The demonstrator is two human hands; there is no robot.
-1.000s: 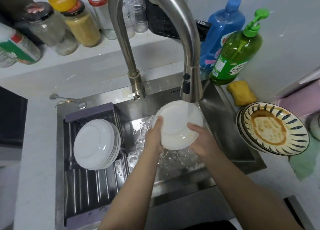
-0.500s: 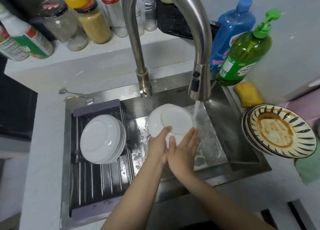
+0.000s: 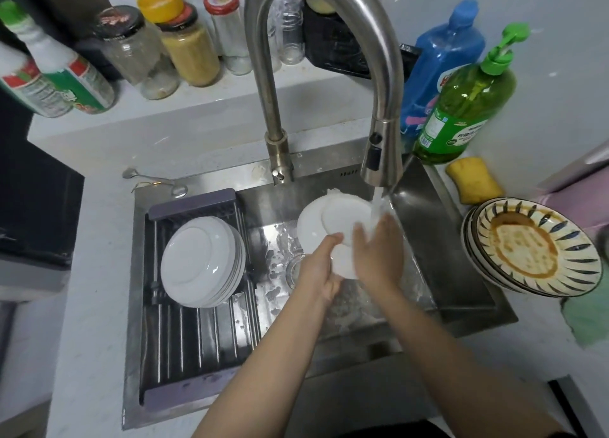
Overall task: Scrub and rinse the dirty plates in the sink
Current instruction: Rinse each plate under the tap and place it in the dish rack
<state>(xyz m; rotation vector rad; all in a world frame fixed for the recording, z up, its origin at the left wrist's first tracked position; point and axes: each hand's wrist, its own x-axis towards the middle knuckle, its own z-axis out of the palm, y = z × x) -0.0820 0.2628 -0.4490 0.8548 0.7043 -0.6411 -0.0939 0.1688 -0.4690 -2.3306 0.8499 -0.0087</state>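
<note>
Clean white plates [image 3: 201, 261] lean stacked in the drying rack [image 3: 184, 345] over the sink's [image 3: 461, 273] left side. Mid-basin, the left hand [image 3: 318, 269] grips the white plate's [image 3: 333, 223] lower rim, while the right hand [image 3: 379, 254] lies flat against its face with straight fingers, under water from the faucet [image 3: 379, 154]. Dirty striped plates [image 3: 534, 246] are stacked on the counter at right.
</note>
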